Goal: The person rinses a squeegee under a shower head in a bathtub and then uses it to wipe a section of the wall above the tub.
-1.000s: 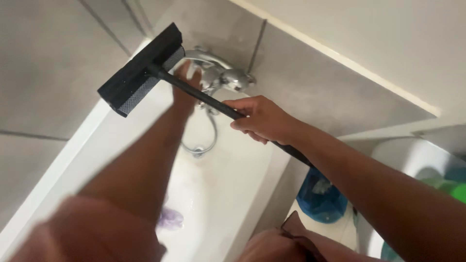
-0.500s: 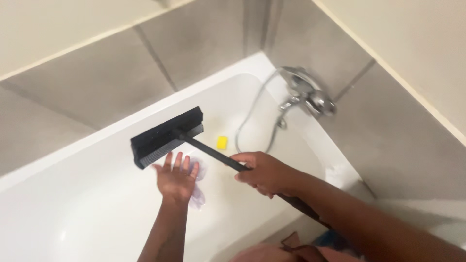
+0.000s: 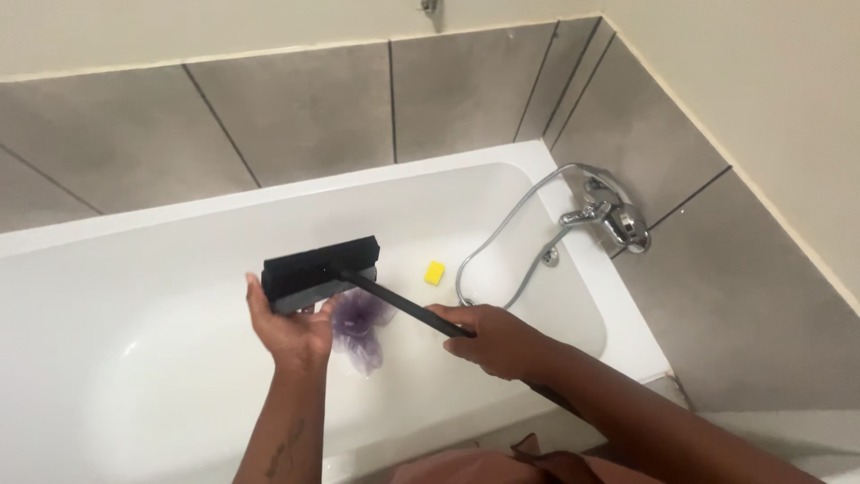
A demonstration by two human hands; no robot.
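A black squeegee with a flat head (image 3: 320, 272) and a long black handle (image 3: 403, 307) hangs over the white bathtub (image 3: 179, 233). My right hand (image 3: 494, 341) is shut on the handle near its middle. My left hand (image 3: 288, 330) cups the underside of the squeegee head, thumb at its left end. Just right of that hand, a purple mesh sponge (image 3: 360, 328) lies on the tub floor, partly under the handle.
A small yellow sponge (image 3: 434, 272) rests on the tub floor near the tap end. A chrome mixer tap (image 3: 612, 218) with a silver shower hose (image 3: 498, 242) sits on the grey tiled wall at the right. Grey tiles line the far wall.
My left hand has closed in from below and taken hold of the squeegee head. The view has swung left and back, showing more of the tub; the head sits a little lower.
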